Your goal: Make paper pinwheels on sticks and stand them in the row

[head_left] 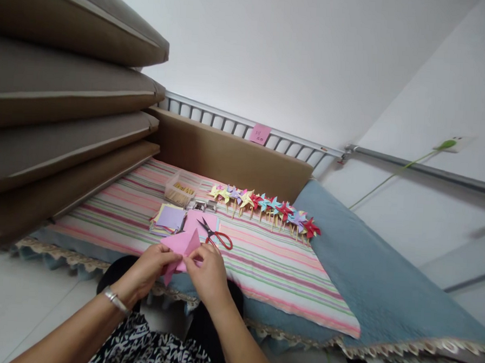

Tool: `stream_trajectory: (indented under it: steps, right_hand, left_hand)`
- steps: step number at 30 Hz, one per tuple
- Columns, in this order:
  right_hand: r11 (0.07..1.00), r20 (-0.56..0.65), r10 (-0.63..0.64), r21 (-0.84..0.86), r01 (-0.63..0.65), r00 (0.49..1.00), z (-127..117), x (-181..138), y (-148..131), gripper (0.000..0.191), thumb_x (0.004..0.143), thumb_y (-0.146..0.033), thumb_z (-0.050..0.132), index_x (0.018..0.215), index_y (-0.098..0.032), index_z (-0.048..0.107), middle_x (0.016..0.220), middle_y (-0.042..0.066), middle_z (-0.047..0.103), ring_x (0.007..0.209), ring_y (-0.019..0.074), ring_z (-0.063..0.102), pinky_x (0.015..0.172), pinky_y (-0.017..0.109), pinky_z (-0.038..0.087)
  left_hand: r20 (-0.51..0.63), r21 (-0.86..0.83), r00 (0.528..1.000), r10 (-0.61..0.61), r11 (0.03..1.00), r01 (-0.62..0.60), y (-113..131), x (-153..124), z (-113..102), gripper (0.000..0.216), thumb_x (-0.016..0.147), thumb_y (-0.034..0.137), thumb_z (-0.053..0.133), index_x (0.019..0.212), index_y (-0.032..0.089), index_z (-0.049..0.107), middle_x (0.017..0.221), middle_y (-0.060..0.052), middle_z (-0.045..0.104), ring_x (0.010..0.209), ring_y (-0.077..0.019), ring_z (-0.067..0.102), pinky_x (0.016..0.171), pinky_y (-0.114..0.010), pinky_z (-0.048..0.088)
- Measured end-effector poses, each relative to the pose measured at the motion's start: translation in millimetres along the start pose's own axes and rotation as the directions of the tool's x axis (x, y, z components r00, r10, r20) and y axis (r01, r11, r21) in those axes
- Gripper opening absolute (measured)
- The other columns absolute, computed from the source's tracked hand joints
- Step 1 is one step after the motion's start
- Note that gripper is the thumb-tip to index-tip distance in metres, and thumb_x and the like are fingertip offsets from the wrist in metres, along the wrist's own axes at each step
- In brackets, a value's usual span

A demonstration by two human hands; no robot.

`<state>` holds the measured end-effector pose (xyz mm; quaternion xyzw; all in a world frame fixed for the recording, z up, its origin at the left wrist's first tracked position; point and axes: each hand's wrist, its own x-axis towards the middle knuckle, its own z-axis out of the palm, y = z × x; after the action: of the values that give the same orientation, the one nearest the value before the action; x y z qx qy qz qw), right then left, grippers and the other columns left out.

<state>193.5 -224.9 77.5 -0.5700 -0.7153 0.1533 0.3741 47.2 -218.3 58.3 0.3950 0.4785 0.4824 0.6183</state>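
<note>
Both my hands hold a pink paper square (179, 245) above the near edge of the striped cloth (270, 264). My left hand (150, 271) pinches its lower left part, and a silver bracelet sits on that wrist. My right hand (208, 274) pinches the paper's right side, fingers pressed together on a fold. Just beyond the paper lie red-handled scissors (215, 235) on another pink sheet (202, 222).
A stack of coloured paper squares (168, 219), a clear box of sticks (180, 189) and a row of several finished paper pinwheels (265, 205) lie on the cloth. Brown cushions (62, 118) are piled at left. A blue mat (375, 286) extends right.
</note>
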Motion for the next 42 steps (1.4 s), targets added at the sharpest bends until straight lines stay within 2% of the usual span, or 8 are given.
stream_trajectory:
  steps: [1,5,10,13,23,30,37,42]
  right_hand:
    - [0.998,-0.009,0.017,0.054,-0.017,1.000,-3.3,1.1,1.3,0.002,0.070,-0.020,0.067,0.072,-0.019,0.066,0.081,0.005,0.064,0.087,0.0224,0.058,0.084,0.035,0.043]
    - [0.932,0.039,0.133,0.336,-0.139,0.990,-17.6,10.5,8.5,0.061,0.064,-0.020,0.070,0.122,-0.019,0.052,0.100,0.006,0.065,0.095,0.0214,0.060,0.086,0.035,0.044]
    - [0.740,0.313,0.161,0.589,-0.325,0.936,-19.8,16.8,12.0,0.093,0.059,-0.016,0.069,0.142,-0.021,0.028,0.076,-0.003,0.065,0.069,0.0171,0.061,0.065,0.029,0.048]
    - [0.609,0.414,0.223,0.648,-0.458,0.883,-15.1,12.4,10.9,0.091,0.056,-0.014,0.068,0.140,-0.018,0.033,0.075,-0.003,0.064,0.063,0.0148,0.059,0.058,0.025,0.047]
    - [0.544,0.328,0.305,0.711,-0.446,0.894,-0.1,6.4,18.1,0.084,0.051,-0.009,0.068,0.131,-0.015,0.044,0.088,0.001,0.067,0.074,0.0160,0.061,0.067,0.025,0.048]
    - [0.384,0.181,0.396,0.858,-0.341,0.900,9.4,9.0,22.5,0.074,0.051,-0.010,0.067,0.122,-0.016,0.047,0.098,0.004,0.067,0.089,0.0208,0.064,0.079,0.031,0.050]
    - [0.366,0.038,0.462,0.902,-0.229,0.886,24.1,7.8,18.8,0.072,0.056,-0.014,0.068,0.124,-0.018,0.043,0.104,0.007,0.067,0.092,0.0218,0.065,0.082,0.035,0.051]
    - [0.362,0.024,0.440,0.910,-0.202,0.898,29.2,3.8,13.7,0.071,0.057,-0.014,0.068,0.123,-0.017,0.043,0.111,0.009,0.065,0.097,0.0217,0.064,0.088,0.035,0.048]
  left_hand:
    - [-0.008,0.019,1.000,-0.004,1.000,0.004,0.1,0.9,-1.4,0.023,0.053,0.028,0.071,0.048,0.016,0.052,0.042,0.004,0.048,0.041,-0.0088,0.039,0.044,-0.023,0.029]
    - [0.025,0.091,0.999,-0.022,0.996,0.020,6.1,2.1,-3.4,0.020,0.052,0.024,0.069,0.047,0.016,0.052,0.041,0.004,0.047,0.040,-0.0077,0.035,0.043,-0.022,0.024]
    - [0.077,0.174,0.996,-0.038,0.984,0.025,13.8,3.7,1.3,0.016,0.050,0.018,0.067,0.043,0.015,0.054,0.039,0.004,0.047,0.039,-0.0073,0.033,0.043,-0.022,0.018]
    - [0.072,0.204,0.996,-0.045,0.978,0.030,13.5,6.4,3.8,0.016,0.050,0.018,0.068,0.042,0.016,0.054,0.036,0.004,0.046,0.036,-0.0078,0.032,0.042,-0.022,0.018]
    - [0.138,0.152,0.990,-0.013,0.988,-0.008,14.2,9.7,12.3,0.010,0.049,0.012,0.072,0.054,0.013,0.063,0.049,0.000,0.059,0.045,-0.0124,0.050,0.047,-0.023,0.032]
    - [0.067,-0.429,0.998,0.002,0.903,0.027,1.0,-5.7,5.0,0.031,0.065,0.027,0.075,0.094,0.019,0.068,0.090,-0.005,0.069,0.084,-0.0176,0.063,0.079,-0.030,0.048]
    - [0.046,-0.507,0.998,0.030,0.862,-0.003,-24.0,-11.2,27.2,0.016,0.060,0.024,0.080,0.068,0.016,0.068,0.070,0.000,0.066,0.069,-0.0125,0.059,0.073,-0.024,0.046]
    - [0.039,-0.452,0.996,0.082,0.890,-0.055,-19.3,-6.0,35.1,0.019,0.062,0.025,0.079,0.075,0.015,0.071,0.072,-0.002,0.068,0.069,-0.0135,0.058,0.070,-0.024,0.044]
